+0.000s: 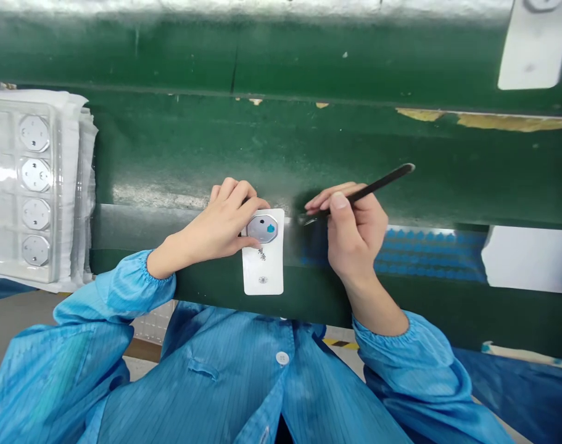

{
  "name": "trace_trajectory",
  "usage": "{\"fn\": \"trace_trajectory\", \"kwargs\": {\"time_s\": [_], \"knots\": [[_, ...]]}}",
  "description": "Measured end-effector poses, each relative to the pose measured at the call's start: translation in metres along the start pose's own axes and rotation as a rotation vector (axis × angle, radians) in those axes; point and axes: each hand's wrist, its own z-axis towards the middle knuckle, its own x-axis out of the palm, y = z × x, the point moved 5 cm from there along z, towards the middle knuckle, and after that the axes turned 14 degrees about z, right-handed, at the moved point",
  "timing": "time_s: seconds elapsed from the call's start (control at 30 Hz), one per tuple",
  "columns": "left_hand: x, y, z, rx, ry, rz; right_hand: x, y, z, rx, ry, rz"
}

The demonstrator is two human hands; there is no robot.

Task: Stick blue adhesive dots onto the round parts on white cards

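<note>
My left hand has its thumb and fingers closed around the edges of an octagonal silver piece. This piece lies on the upper part of a white card with dark printed marks. A small blue patch sits on its face, near a dark hole. To the right, my right hand grips black tweezers between thumb and fingers. Their tips point left toward the card, apart from it and slightly blurred; whether they pinch anything I cannot tell.
Clear plastic tray with several octagonal silver pieces rests on stacked white sheets at the left. A sheet of blue shapes lies right, beside white paper. Another white card is at the upper right of the green bench.
</note>
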Motion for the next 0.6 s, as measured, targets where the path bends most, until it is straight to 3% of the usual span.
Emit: {"fn": "trace_trajectory", "kwargs": {"time_s": [0.1, 0.23, 0.37, 0.5, 0.6], "knots": [[-0.006, 0.008, -0.001, -0.049, -0.112, -0.385, 0.008, 0.006, -0.001, -0.037, 0.053, -0.021], [0.0, 0.016, -0.001, -0.187, -0.131, -0.861, 0.028, 0.003, -0.005, 0.259, 0.25, 0.006], [0.008, 0.012, -0.001, -0.241, -0.099, -0.964, 0.038, -0.002, -0.007, 0.467, 0.3, 0.067], [0.01, 0.004, -0.001, -0.199, -0.069, -0.956, 0.038, -0.005, -0.005, 0.479, 0.251, 0.066], [0.008, -0.001, -0.002, -0.174, -0.128, -0.862, 0.036, -0.003, -0.006, 0.459, 0.221, 0.045]]}}
